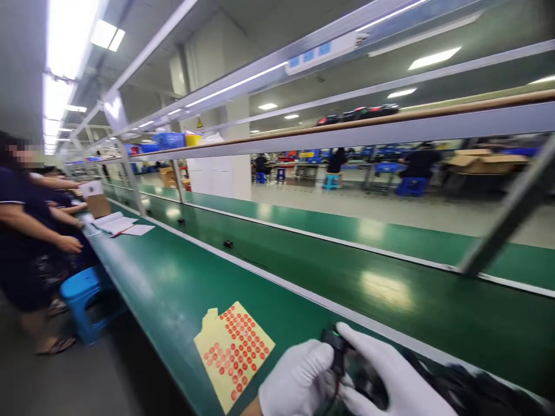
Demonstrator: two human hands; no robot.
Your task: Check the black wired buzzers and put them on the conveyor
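Both my hands wear white gloves and come together at the bottom right, over the green bench (173, 271). Between them is a small black device (338, 349), partly hidden by the fingers; its kind is not clear. My left hand (297, 378) has its thumb and fingers closed on the device's left side. My right hand (390, 370) grips it from the right, fingers at its top and below. Left of my hands lies a yellow sheet (236, 352) of round red stickers. Right of my right hand are blurred black items (481, 387) on the bench.
Beyond a pale rail runs a green conveyor belt (295, 260) with small black parts (228, 244) on it. A slanted metal post (507, 214) stands at right. Papers (117, 224), a blue stool (82, 289) and a standing person (26, 231) are at left. A shelf (347, 130) crosses overhead.
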